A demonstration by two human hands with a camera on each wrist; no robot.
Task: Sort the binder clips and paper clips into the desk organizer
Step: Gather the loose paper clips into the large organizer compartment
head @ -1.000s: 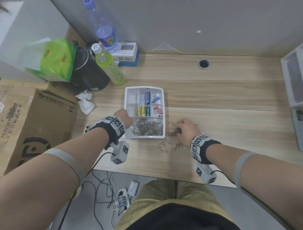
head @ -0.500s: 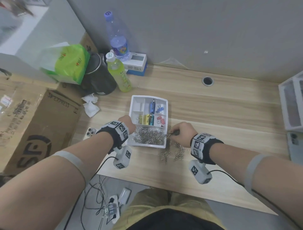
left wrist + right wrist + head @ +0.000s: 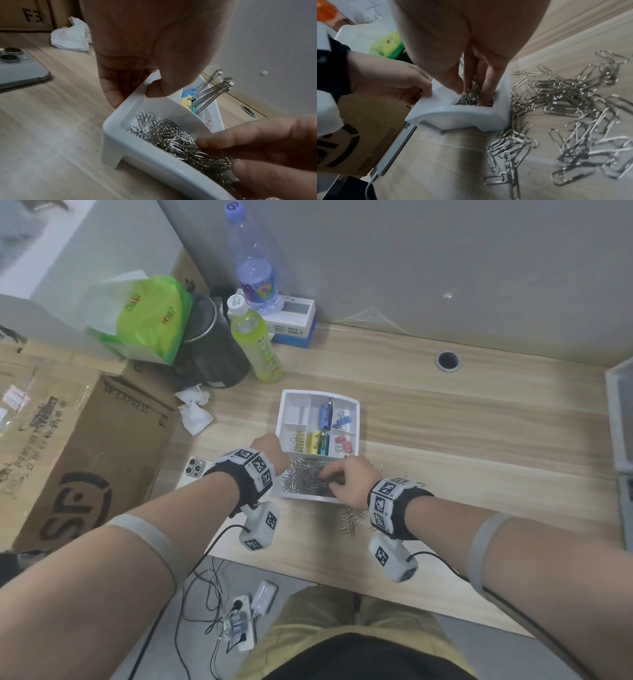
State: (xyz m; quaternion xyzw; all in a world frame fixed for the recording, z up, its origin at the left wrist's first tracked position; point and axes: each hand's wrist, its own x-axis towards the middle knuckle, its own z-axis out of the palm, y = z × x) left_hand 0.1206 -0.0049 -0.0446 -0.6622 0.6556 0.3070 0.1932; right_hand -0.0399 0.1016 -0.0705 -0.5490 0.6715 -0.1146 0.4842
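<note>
While left hand (image 3: 137, 56) pinches organizer (image 3: 354, 412), right hand (image 3: 349, 481) (fingers curled) grasps paper clips (image 3: 180, 143) beside phone (image 3: 193, 470).

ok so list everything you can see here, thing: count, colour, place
desk organizer: one, white, middle of the desk
paper clips: many, silver, organizer's near compartment
loose paper clips: many, silver, on the desk right of the organizer
binder clips: several, blue, pink, yellow, in the small compartments
pen: one, blue, middle compartment
phone: one, silver, desk left of the organizer
tissue: one, white, crumpled, left
bottles: two, one clear, one yellow-green, far left
black pot: one, beside the bottles
green bag: one, far left
cardboard box: one, brown, left of the desk
left hand: grips the organizer's left wall
right hand: fingers in the clip pile
</note>
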